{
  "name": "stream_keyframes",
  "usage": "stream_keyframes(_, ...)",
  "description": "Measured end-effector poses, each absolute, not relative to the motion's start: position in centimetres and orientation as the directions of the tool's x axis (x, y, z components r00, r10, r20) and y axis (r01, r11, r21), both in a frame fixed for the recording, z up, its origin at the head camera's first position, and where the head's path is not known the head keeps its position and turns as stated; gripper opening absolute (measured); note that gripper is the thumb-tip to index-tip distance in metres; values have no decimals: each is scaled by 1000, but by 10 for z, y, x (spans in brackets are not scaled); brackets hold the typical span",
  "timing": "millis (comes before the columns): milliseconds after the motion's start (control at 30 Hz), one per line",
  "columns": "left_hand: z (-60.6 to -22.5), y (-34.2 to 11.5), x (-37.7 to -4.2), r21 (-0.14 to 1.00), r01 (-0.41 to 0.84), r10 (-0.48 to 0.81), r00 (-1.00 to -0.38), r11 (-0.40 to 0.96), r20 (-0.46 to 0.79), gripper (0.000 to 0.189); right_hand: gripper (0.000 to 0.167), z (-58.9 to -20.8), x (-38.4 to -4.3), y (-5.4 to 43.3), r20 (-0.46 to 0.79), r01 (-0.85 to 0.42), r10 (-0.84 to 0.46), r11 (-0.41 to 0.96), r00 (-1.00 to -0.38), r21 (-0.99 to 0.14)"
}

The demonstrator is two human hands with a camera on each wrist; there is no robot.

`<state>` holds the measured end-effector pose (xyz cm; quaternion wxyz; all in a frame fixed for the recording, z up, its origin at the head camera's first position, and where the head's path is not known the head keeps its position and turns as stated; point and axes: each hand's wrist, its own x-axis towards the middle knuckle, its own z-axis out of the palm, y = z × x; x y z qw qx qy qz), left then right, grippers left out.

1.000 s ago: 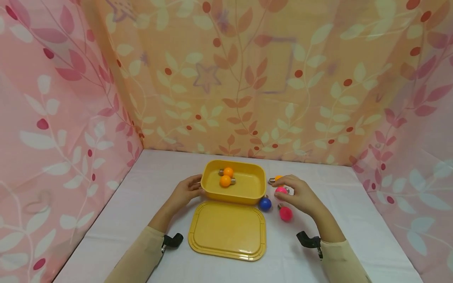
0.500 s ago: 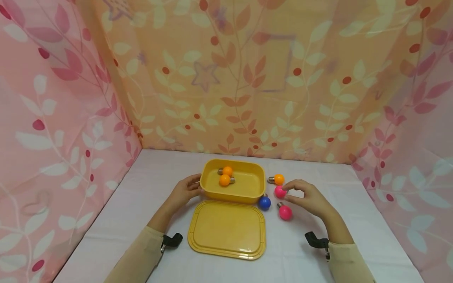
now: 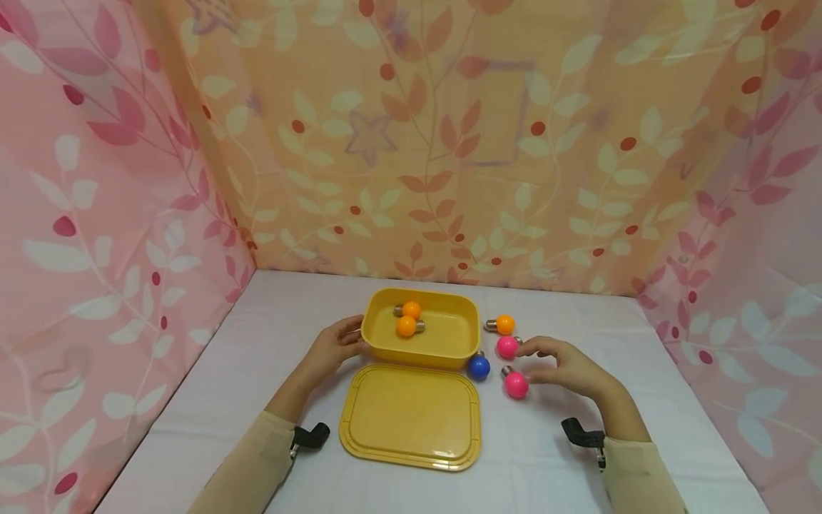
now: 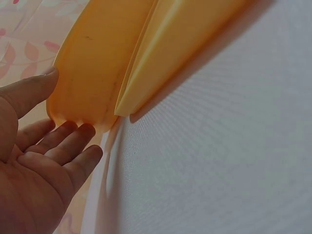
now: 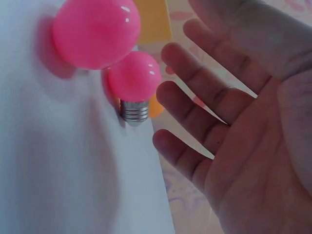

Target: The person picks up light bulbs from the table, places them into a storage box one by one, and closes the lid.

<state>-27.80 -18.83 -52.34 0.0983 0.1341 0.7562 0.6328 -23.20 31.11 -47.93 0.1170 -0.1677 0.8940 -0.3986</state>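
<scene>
A yellow plastic box [image 3: 420, 355] stands on the white cloth with two orange light bulbs [image 3: 407, 327] lying in it. My left hand [image 3: 330, 351] touches the box's left end with relaxed fingers; the left wrist view shows the thumb and fingertips at its wall. To the right of the box lie an orange bulb [image 3: 505, 325], a pink bulb [image 3: 506, 347], a nearer pink bulb [image 3: 516, 385] and a blue bulb [image 3: 478, 368]. Beside the two pink bulbs is my right hand [image 3: 574, 368], its fingers loosely extended and holding nothing. The right wrist view shows a pink bulb's metal screw base [image 5: 134, 111].
A flat yellow lid [image 3: 411, 417] lies in front of the box, close to its near wall. Patterned cloth hangs behind [image 3: 424, 143] and at both sides of the table. The white tablecloth [image 3: 674, 400] reaches to those cloths.
My right hand has drawn back from over the orange and far pink bulbs, moving right and toward me to beside the pink bulbs. The left hand stays at the box.
</scene>
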Motion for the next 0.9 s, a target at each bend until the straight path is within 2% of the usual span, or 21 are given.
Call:
stream_keyframes(300, -524, -189, -275, 982, 79, 327, -945, 170, 19, 78, 43, -492, -236, 312, -118, -231, -488, 596, -865, -769)
stream_keyframes(767, -526, -189, -279, 983, 73, 325, -946, 169, 15, 75, 35, -502, -238, 312, -117, -246, -496, 605, -860, -757)
stream_keyframes(900, -526, -189, -280, 981, 72, 327, -945, 180, 9, 75, 37, -500, -238, 310, -144, -226, -488, 620, -861, -752)
